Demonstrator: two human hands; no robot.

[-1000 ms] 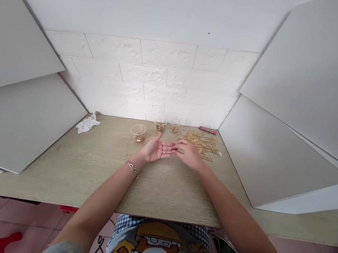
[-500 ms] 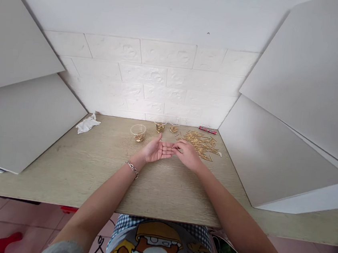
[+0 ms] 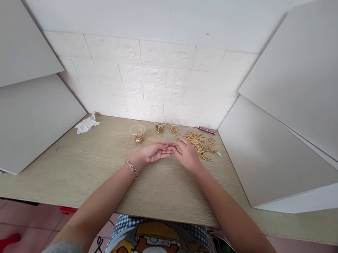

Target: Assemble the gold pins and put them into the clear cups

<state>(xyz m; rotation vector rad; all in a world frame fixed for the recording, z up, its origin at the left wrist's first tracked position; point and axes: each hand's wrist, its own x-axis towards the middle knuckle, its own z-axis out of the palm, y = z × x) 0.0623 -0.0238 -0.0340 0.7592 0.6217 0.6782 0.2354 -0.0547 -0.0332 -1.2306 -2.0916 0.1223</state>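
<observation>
My left hand [image 3: 156, 152] is palm up above the table, its fingers stretched to the right and its thumb lowered toward them. Over those fingertips, my right hand [image 3: 186, 155] is closed in a pinch, with what looks like a thin gold-coloured rod in it, mostly hidden. Just behind and to the right of my right hand lies a loose pile of thin gold-coloured rods [image 3: 204, 148]. Left of my left hand stands a clear plastic cup [image 3: 137, 133] with small gold pieces in it. Behind are two more clear cups, a middle one [image 3: 159, 126] and a right one [image 3: 174, 126], also holding gold pieces.
A red tube-like packet [image 3: 207, 130] lies at the back right by the wall. Crumpled white tissue [image 3: 87, 124] sits at the back left. Pale panels, left [image 3: 27, 123] and right [image 3: 283, 158], flank the wooden table [image 3: 167, 199], with a white brick-patterned wall [image 3: 153, 76] behind.
My left thumb has come down from upright toward the fingers and my right fingertips. My right hand remains pinched at almost the same spot. The cups and the rod pile are unchanged.
</observation>
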